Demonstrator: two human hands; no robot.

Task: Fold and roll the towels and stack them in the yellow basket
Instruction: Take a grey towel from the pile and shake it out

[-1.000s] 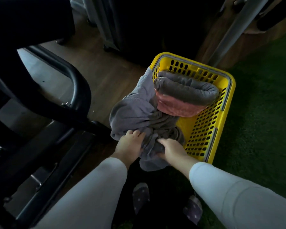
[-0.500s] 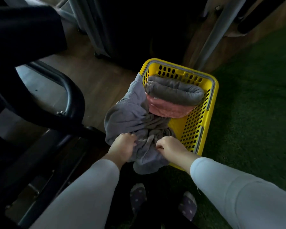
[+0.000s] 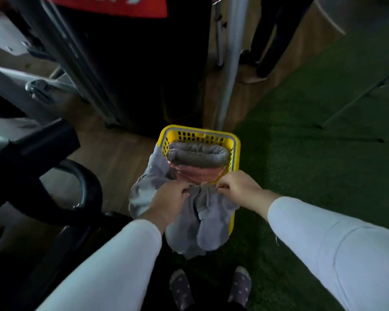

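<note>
— Head view, centre of the frame: what were the hands doing?
— The left hand (image 3: pixel 170 198) and right hand (image 3: pixel 238 187) each held the top edge of a loose grey towel (image 3: pixel 202 221), fingers (image 3: pixel 222 187) curled and pinching the bunched cloth.
— And where was that towel?
— It hung over the near end of the yellow basket (image 3: pixel 236 149) and draped its left rim. Inside the basket lay a rolled grey towel (image 3: pixel 195 153) above a pink towel (image 3: pixel 198 175).

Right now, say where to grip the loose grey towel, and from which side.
Take the loose grey towel by its bunched top edge, from above: left hand and right hand pinch there over the yellow basket, the rest hanging free.
</note>
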